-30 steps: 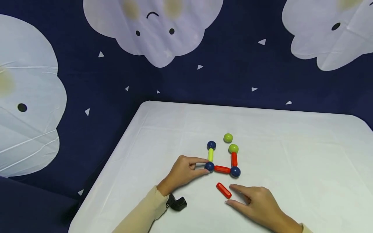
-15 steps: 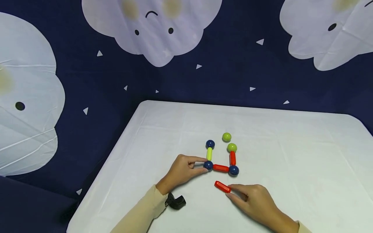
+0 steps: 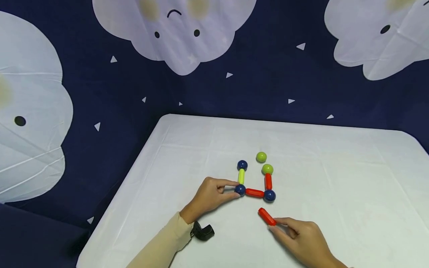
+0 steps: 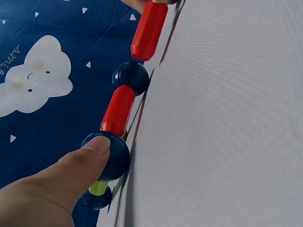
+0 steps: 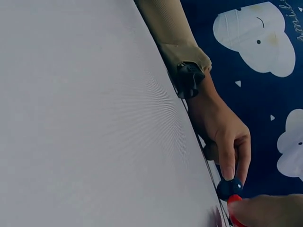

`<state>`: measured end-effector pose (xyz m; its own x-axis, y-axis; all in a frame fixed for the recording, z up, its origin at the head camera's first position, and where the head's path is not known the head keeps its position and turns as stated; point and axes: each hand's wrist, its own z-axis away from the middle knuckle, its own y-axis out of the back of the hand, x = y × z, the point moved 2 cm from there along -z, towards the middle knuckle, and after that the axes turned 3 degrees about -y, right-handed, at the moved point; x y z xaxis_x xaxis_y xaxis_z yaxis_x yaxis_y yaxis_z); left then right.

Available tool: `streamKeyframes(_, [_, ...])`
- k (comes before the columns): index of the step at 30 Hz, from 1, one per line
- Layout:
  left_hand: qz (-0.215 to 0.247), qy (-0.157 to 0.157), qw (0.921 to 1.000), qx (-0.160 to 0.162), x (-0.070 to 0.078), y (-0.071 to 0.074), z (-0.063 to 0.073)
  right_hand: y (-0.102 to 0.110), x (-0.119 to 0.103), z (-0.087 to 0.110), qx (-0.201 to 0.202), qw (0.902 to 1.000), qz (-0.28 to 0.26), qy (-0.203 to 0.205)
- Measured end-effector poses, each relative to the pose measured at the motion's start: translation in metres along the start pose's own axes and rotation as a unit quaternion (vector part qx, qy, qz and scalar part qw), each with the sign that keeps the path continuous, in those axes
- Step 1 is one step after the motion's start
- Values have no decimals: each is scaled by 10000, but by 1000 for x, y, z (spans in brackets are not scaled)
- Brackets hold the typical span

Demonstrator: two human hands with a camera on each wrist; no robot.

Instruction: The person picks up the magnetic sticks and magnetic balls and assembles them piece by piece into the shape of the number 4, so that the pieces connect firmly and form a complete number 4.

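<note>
My left hand [image 3: 209, 195] pinches the near-left dark blue ball [image 3: 240, 190] between thumb and index finger. From that ball a yellow-green rod [image 3: 241, 176] runs back to another blue ball [image 3: 242, 165], and a red rod [image 3: 254, 192] runs right to a third blue ball [image 3: 269, 195]. A second red rod [image 3: 268, 181] joins this corner to a green ball [image 3: 267, 169]. Nearer the front, my right hand [image 3: 301, 236] pinches the end of a loose red rod [image 3: 267, 216], its free end pointing toward the corner ball. In the left wrist view my thumb [image 4: 97, 146] presses on the ball.
A loose green ball [image 3: 261, 156] lies just behind the joined pieces. The white-covered table [image 3: 352, 178] stretches away to the right and back. A black camera mount [image 3: 203, 232] sticks out from my left wrist, and a dark blue cloud-print curtain [image 3: 261, 93] hangs behind.
My right hand has closed its fingertips on the loose red rod and shifted it, ending further right. The left hand stays on its ball; the joined pieces keep their shape.
</note>
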<state>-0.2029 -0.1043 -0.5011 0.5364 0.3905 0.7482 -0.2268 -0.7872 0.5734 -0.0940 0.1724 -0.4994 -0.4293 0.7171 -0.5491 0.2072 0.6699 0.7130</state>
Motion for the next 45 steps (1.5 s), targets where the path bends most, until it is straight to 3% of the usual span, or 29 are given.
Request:
streamKeyframes(4, [-23, 7, 10000, -13, 1, 0, -2, 4, 4, 1, 440, 9990, 10, 75])
streamKeyframes(11, [-54, -31, 10000, -4, -2, -2, -1, 6, 2, 1, 516, 9977, 426, -100])
streamKeyframes(16, [53, -35, 10000, 23, -3, -3, 0, 6, 2, 2, 756, 9953, 546, 242])
streamKeyframes(23, [170, -14, 9999, 4, -3, -6, 0, 9, 7, 5, 1470, 9847, 524, 774])
streamKeyframes(29, [194, -16, 9998, -16, 0, -5, -1, 8, 9, 6, 1666, 9796, 650, 921])
streamKeyframes(41, [261, 69, 9996, 12, -2, -3, 1, 2, 0, -4, 699, 9903, 1025, 634])
streamKeyframes(45, [266, -22, 9996, 82, -1, -2, 0, -1, -1, -7, 357, 9917, 1197, 288])
